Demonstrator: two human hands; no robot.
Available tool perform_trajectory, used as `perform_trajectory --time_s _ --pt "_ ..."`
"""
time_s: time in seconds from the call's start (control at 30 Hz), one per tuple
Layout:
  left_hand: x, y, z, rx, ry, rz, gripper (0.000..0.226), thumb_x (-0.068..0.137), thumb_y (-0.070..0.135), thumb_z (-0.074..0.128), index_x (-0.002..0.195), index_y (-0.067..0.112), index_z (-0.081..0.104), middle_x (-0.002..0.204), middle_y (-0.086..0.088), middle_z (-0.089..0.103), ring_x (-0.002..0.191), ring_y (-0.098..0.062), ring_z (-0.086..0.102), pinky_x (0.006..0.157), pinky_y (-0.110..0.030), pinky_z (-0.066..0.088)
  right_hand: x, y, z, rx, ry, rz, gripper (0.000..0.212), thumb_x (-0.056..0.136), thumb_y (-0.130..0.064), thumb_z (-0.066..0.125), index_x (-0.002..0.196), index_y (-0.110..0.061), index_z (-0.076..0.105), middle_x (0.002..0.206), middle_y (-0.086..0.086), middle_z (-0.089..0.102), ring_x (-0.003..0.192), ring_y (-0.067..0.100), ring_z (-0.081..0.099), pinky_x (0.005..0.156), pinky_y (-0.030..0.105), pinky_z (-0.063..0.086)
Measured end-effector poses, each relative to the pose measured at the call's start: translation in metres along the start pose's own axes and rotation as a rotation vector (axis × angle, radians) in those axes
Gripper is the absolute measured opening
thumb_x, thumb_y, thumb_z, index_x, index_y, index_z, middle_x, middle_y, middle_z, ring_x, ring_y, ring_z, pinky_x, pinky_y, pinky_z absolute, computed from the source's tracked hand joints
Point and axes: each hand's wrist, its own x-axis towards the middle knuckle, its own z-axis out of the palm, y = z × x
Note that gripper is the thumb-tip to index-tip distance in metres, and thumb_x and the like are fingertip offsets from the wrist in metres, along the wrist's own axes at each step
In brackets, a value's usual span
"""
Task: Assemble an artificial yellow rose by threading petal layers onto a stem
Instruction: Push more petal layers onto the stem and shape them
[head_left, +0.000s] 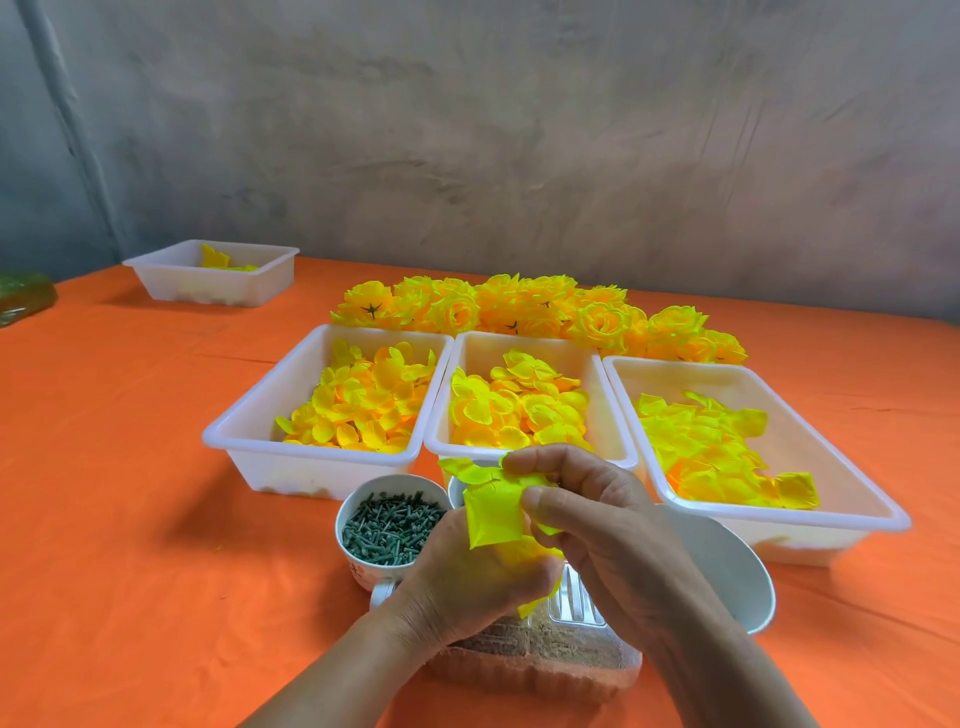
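Both hands meet over the table's near middle, holding a bunch of bright yellow petal layers (491, 512). My left hand (467, 577) grips the lower part of the bunch from beneath. My right hand (587, 512) pinches the upper petals with thumb and fingers. Any stem inside the bunch is hidden. A white cup of dark green stem pieces (387, 525) stands just left of my hands. Three white trays of loose yellow petals sit behind: left (244, 431), middle (613, 452), right (857, 467).
A pile of finished yellow roses (540, 314) lies behind the trays. A smaller white tray (171, 278) sits far left. A white bowl (737, 571) is right of my hands, a clear plastic box (545, 660) under them. Orange cloth (130, 519) covers the table.
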Motion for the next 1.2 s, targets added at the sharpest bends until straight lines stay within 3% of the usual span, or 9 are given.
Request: perform_trajectory --time_s 0.1,0.23,0.53,0.7,0.8,0.9,1.0,1.07,1.2 --pt "-0.001 0.001 -0.002 0.099 0.004 -0.016 0.022 0.069 0.036 0.062 0.076 0.015 0.061 0.066 -0.004 0.063 0.065 -0.026 0.059 0.063 -0.043 0.051 0.001 -0.001 0.001 0.025 0.018 -0.004 0.023 0.069 -0.019 0.065 0.089 -0.021 0.076 0.085 0.004 0.068 0.081 0.020 0.057 0.076 0.038 0.043" --pt "-0.004 0.006 -0.005 -0.011 -0.048 -0.050 0.012 0.071 0.032 0.066 0.078 0.041 0.062 0.068 0.012 0.064 0.063 -0.008 0.059 0.060 -0.030 0.049 0.000 -0.001 0.001 -0.007 0.029 -0.009 0.024 0.068 -0.018 0.065 0.089 -0.022 0.076 0.083 0.006 0.067 0.077 0.020 0.054 0.070 0.034 0.041" --pt "0.000 0.013 -0.023 0.047 -0.149 -0.020 0.020 0.070 0.050 0.077 0.084 0.050 0.062 0.092 0.018 0.070 0.086 -0.003 0.068 0.072 -0.025 0.054 0.000 -0.004 -0.001 0.013 0.014 -0.019 0.025 0.069 -0.013 0.064 0.090 -0.020 0.076 0.076 0.004 0.064 0.063 0.013 0.050 0.059 0.026 0.041" --pt "0.001 0.027 -0.034 0.005 -0.216 -0.018 0.025 0.070 0.048 0.082 0.083 0.038 0.062 0.084 0.022 0.065 0.076 0.004 0.062 0.065 -0.013 0.047 -0.001 -0.002 0.000 0.048 0.011 -0.014 0.024 0.069 -0.013 0.064 0.089 -0.018 0.076 0.072 0.004 0.063 0.061 0.014 0.053 0.060 0.027 0.043" --pt "0.002 0.032 -0.048 -0.014 -0.235 -0.183 0.049 0.058 0.052 0.088 0.095 0.034 0.062 0.087 0.018 0.068 0.080 0.001 0.066 0.069 -0.018 0.050 -0.003 -0.002 -0.001 0.045 0.011 -0.006 0.023 0.070 -0.015 0.065 0.089 -0.020 0.076 0.073 0.002 0.065 0.064 0.014 0.058 0.065 0.031 0.044" --pt "0.003 0.041 -0.070 0.173 -0.271 -0.265 0.090 0.040 0.064 0.085 0.119 0.049 0.045 0.110 0.027 0.061 0.102 0.014 0.057 0.086 -0.011 0.047 -0.004 -0.002 -0.001 0.033 0.014 -0.013 0.022 0.070 -0.016 0.066 0.088 -0.023 0.076 0.074 0.002 0.067 0.066 0.015 0.061 0.068 0.032 0.044" --pt "0.005 0.059 -0.092 0.126 -0.336 -0.276 0.102 0.031 0.072 0.084 0.123 0.067 0.040 0.136 0.027 0.045 0.121 0.007 0.050 0.104 -0.030 0.046 -0.004 -0.002 0.000 0.030 0.022 -0.012 0.023 0.070 -0.016 0.066 0.089 -0.023 0.076 0.075 0.004 0.067 0.065 0.014 0.059 0.069 0.034 0.044" --pt "0.005 0.072 -0.102 -0.017 -0.299 -0.279 0.107 0.025 0.079 0.082 0.124 0.065 0.045 0.132 0.018 0.053 0.119 0.001 0.055 0.100 -0.029 0.047 -0.004 -0.002 0.001 0.036 0.028 -0.008 0.024 0.069 -0.017 0.066 0.089 -0.024 0.076 0.078 0.003 0.068 0.066 0.013 0.057 0.070 0.034 0.043" --pt "0.011 0.083 -0.096 -0.234 -0.137 -0.390 0.109 0.028 0.079 0.082 0.125 0.042 0.051 0.091 0.001 0.072 0.083 -0.009 0.068 0.073 -0.022 0.056 -0.006 -0.002 0.001 0.035 0.040 -0.010 0.024 0.069 -0.019 0.067 0.091 -0.024 0.077 0.082 0.004 0.068 0.074 0.016 0.058 0.072 0.034 0.045"
